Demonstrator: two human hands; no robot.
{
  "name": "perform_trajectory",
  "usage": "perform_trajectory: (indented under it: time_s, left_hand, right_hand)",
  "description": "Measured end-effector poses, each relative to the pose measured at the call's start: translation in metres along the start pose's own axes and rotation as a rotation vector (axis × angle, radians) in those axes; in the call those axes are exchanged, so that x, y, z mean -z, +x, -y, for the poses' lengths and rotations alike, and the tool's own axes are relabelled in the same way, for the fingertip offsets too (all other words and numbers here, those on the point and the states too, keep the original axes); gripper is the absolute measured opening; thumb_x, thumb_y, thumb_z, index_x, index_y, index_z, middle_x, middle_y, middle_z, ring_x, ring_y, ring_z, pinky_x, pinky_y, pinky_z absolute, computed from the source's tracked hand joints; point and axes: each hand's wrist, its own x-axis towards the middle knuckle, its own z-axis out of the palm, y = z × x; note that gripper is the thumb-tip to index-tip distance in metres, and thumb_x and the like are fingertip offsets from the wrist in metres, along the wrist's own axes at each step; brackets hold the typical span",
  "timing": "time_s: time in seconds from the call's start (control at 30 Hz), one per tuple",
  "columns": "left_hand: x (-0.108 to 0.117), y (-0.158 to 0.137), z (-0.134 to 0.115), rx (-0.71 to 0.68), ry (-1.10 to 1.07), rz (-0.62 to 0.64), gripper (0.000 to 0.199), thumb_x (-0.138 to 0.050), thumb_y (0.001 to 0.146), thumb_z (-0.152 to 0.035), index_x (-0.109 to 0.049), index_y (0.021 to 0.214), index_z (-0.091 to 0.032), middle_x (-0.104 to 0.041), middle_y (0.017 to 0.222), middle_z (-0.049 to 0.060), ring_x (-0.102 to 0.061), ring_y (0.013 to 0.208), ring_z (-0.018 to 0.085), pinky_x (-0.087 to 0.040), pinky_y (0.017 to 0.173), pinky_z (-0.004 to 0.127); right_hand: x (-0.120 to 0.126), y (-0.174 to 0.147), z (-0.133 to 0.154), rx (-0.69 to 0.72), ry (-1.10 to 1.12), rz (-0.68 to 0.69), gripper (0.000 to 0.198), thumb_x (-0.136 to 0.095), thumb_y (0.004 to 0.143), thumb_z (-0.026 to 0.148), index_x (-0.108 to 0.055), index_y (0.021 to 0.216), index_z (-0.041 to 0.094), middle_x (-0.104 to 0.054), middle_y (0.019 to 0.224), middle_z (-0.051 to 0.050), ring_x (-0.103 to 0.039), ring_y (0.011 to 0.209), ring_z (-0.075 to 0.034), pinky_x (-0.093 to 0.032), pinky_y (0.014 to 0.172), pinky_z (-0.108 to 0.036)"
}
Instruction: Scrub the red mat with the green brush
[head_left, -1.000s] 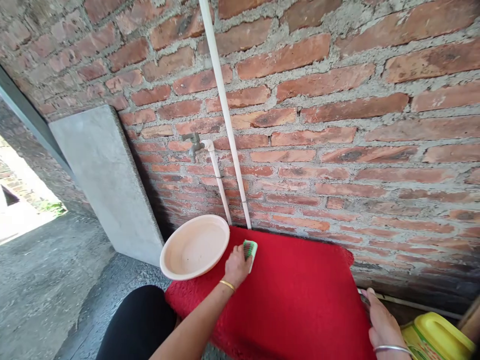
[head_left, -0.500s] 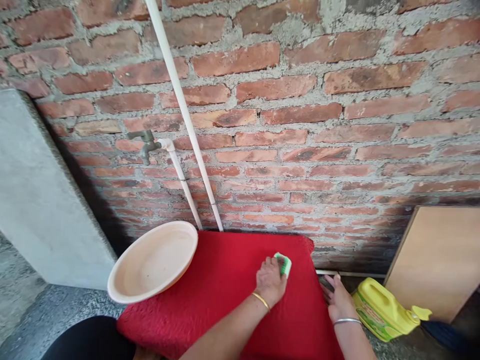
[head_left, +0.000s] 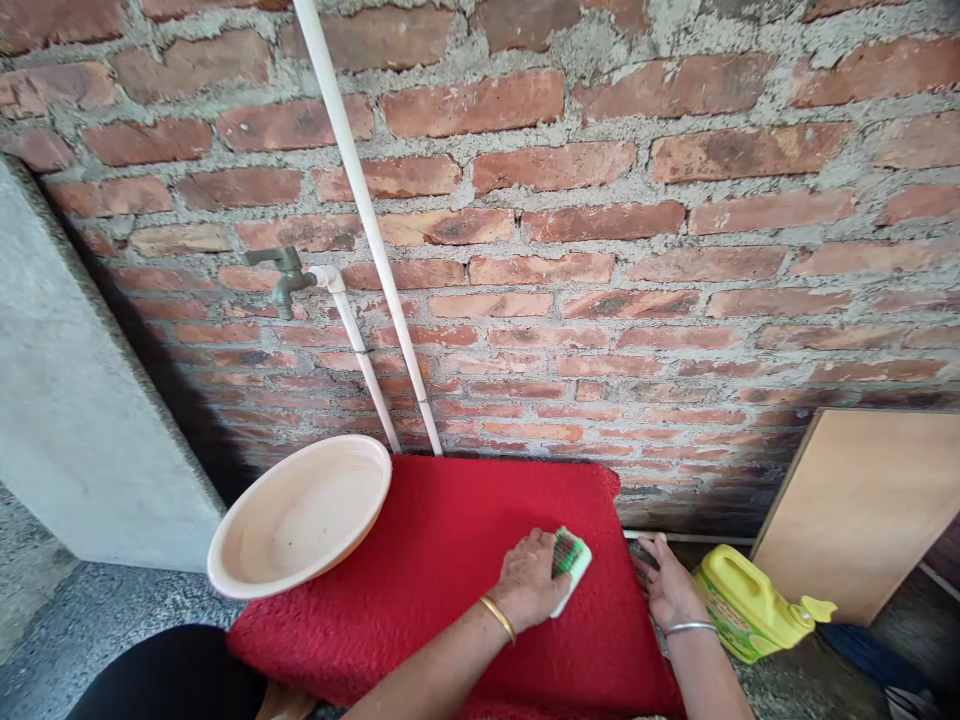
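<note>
My left hand (head_left: 531,575), with a gold bangle at its wrist, grips a small scrub brush (head_left: 576,566) with a pale body and green and dark bristles. The brush is tilted, its bristles partly showing, over the right half of a red cloth (head_left: 450,530). That cloth covers a low, flat-topped piece whose frame is hidden. My right hand (head_left: 667,585), wearing a silver bangle, is at the cloth's right edge, with thumb and fingers apart and nothing visible in it. Some of its fingertips are hard to make out in the shadow.
A pale basin (head_left: 300,520) stands on the cloth's left end. Behind it, a tap (head_left: 285,280) and white pipes (head_left: 367,220) run along the brick wall (head_left: 585,270). To the right are a yellow jug (head_left: 757,605) and a leaning board (head_left: 862,500); a grey slab (head_left: 90,380) leans at left.
My left hand has brought the brush slightly toward me and right across the cloth, turning it so more bristles show. My right hand stays by the edge. The view has shifted slightly.
</note>
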Motion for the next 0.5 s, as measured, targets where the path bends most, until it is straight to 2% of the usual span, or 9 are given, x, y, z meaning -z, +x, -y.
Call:
perform_trajectory:
  time_s: [0.1,0.23,0.3,0.4,0.5]
  left_hand:
    - [-0.004,0.007,0.013,0.046,0.09,-0.004,0.066,-0.05,0.088,-0.039,-0.043,0.15,-0.016,-0.045,0.153,0.016,-0.043,0.14,0.032,-0.035,0.116,0.044]
    - [-0.024,0.01,0.012,0.09,0.126,-0.034,0.073,-0.051,0.091,-0.046,-0.035,0.154,-0.014,-0.033,0.161,0.018,-0.032,0.146,0.037,-0.031,0.118,0.05]
    - [-0.027,0.01,0.007,0.118,0.102,-0.043,0.077,-0.052,0.09,-0.05,-0.034,0.155,-0.013,-0.033,0.161,0.019,-0.031,0.146,0.038,-0.031,0.118,0.052]
    - [-0.019,0.006,0.003,0.116,0.045,-0.02,0.076,-0.055,0.087,-0.052,-0.04,0.15,-0.012,-0.039,0.157,0.019,-0.037,0.142,0.038,-0.037,0.114,0.05]
    - [-0.001,-0.009,0.018,0.116,-0.027,-0.025,0.071,-0.055,0.086,-0.055,-0.049,0.143,-0.014,-0.049,0.148,0.018,-0.045,0.135,0.035,-0.042,0.11,0.048]
  right_hand:
    - [-0.003,-0.003,0.0,0.024,-0.041,-0.037,0.052,-0.048,0.095,0.057,-0.054,0.134,0.025,-0.068,0.074,-0.002,-0.062,0.059,-0.019,-0.052,0.059,-0.033]
    - [-0.006,-0.01,0.004,0.057,-0.084,-0.074,0.046,-0.052,0.093,0.055,-0.06,0.125,0.023,-0.069,0.073,-0.002,-0.062,0.059,-0.019,-0.053,0.059,-0.032]
    - [-0.008,-0.014,0.005,0.043,-0.111,-0.08,0.044,-0.055,0.091,0.052,-0.061,0.124,0.023,-0.07,0.074,-0.003,-0.064,0.061,-0.02,-0.056,0.062,-0.034]
    - [-0.01,-0.016,0.007,0.006,-0.167,-0.085,0.047,-0.06,0.087,0.047,-0.059,0.128,0.024,-0.075,0.087,-0.006,-0.07,0.071,-0.023,-0.059,0.069,-0.038]
    - [-0.011,-0.009,0.007,0.0,-0.234,-0.091,0.053,-0.06,0.085,0.048,-0.057,0.134,0.027,-0.076,0.1,-0.009,-0.072,0.08,-0.027,-0.062,0.071,-0.041]
